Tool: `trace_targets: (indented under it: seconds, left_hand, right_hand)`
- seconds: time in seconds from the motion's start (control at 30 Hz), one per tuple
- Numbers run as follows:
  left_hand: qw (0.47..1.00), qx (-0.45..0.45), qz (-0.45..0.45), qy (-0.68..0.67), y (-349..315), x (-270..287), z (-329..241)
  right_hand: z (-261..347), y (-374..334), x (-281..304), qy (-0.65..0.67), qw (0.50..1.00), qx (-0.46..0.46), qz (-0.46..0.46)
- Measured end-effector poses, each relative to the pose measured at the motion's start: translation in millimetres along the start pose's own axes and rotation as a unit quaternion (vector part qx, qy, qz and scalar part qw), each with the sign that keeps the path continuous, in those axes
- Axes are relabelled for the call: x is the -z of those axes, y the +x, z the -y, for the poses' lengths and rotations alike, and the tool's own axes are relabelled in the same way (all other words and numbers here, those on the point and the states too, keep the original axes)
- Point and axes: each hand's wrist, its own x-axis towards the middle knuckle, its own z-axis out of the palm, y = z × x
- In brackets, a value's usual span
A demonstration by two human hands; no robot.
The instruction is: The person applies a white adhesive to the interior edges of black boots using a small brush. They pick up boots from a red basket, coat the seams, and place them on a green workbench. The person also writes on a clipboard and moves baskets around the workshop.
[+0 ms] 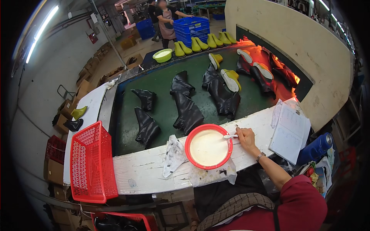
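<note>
While the right hand (246, 141) pinches a white applicator (230, 136), apparently loading from the red bowl (188, 148), lifting needs steadiness; left fingers unseen.

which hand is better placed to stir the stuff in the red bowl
Probably the right hand: it holds a white tool that reaches over the rim of the red bowl. The left hand can't be made out here.
</note>
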Motion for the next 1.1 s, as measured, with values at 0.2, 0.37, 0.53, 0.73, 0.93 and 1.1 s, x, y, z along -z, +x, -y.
trace_targets:
  seconds: [0.2, 0.37, 0.53, 0.73, 0.93, 1.1]
  left_hand:
    - [1.000, 0.007, 0.002, 0.003, 1.9, -2.0, 2.1]
    - [1.000, 0.008, 0.002, 0.001, 5.3, -1.8, -3.0]
    - [1.000, 0.007, 0.006, -0.002, 8.2, -3.4, -5.3]
    - [1.000, 0.001, 0.010, -0.001, 12.4, -7.2, -5.8]
    - [1.000, 0.003, 0.015, -0.003, 15.7, -10.6, -2.3]
    - [1.000, 0.007, 0.018, 0.002, 15.0, -12.6, -3.3]
  right_hand:
    - [2.2, 0.5, 1.7, -0.003, 1.000, -0.013, 0.005]
    - [3.1, -0.3, 2.4, -0.010, 1.000, -0.012, 0.001]
    - [3.4, 1.3, -1.5, 0.008, 1.000, -0.028, 0.005]
    - [0.2, -1.6, 2.1, -0.004, 0.999, -0.032, 0.004]
    - [4.4, -0.5, -1.1, 0.004, 0.999, -0.038, 0.005]
    - [5.8, -1.6, 0.8, 0.000, 0.999, -0.042, 0.006]
